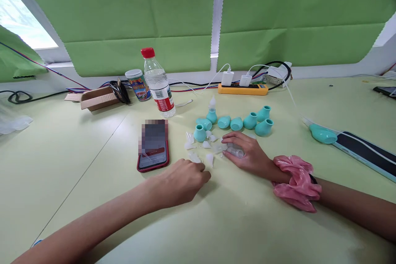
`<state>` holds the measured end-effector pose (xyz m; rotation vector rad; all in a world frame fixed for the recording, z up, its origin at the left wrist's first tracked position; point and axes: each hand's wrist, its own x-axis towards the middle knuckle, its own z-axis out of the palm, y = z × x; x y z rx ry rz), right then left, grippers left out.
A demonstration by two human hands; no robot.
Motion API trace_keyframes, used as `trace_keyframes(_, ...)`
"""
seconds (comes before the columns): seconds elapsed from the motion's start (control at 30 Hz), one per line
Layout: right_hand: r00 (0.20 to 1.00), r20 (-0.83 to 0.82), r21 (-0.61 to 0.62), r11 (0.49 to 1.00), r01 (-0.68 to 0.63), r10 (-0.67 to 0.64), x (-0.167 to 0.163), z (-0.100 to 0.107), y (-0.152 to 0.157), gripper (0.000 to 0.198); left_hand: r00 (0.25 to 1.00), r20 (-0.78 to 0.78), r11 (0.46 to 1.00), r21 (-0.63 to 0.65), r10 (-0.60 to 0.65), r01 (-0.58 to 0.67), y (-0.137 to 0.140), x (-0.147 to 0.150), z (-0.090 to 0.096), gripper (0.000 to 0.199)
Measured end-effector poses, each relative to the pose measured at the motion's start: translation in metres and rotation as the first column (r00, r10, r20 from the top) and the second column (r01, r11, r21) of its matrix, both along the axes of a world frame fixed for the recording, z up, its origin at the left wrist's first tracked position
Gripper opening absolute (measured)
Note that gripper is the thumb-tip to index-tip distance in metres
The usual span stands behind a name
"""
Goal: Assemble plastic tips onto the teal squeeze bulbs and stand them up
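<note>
My left hand [190,179] rests low over the table with its fingers curled in; whatever they hold is hidden. Close by lie small translucent white tips [209,159], scattered in a loose group. My right hand [247,152] curves round a clear plastic tube [236,152], thumb on the near side and fingers on the far side. More translucent pieces [219,147] lie beside its fingertips. Behind the hands are several turquoise rubber bulbs [199,133], some upright and some on their sides. One turquoise bulb [212,116] stands with a clear tip fitted on top.
A phone in a red case [154,145] lies left of the pieces. Behind it stand a red-capped bottle [159,84] and a printed can [139,86], near an open cardboard box [99,98]. A yellow power strip [243,89] with chargers sits at the back. Another turquoise bulb [323,133] lies right.
</note>
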<state>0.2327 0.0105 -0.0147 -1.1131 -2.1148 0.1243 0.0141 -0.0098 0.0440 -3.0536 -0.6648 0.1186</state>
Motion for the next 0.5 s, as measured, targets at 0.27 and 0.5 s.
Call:
trace_keyframes(0.27, 0.970, 0.039, -0.085, 0.968, -0.235, 0.239, 0.000, 0.008, -0.009, 0.043, 0.850, 0.498, 0.978, 0.193, -0.172, 0.084, -0.002, 0.015, -0.048, 0.020)
trace_keyframes(0.5, 0.997, 0.075, -0.022, 1.000, 0.011, -0.010, -0.004, 0.009, -0.009, 0.030, 0.766, 0.643, 0.996, 0.052, 0.018, -0.067, 0.005, 0.014, -0.054, 0.018)
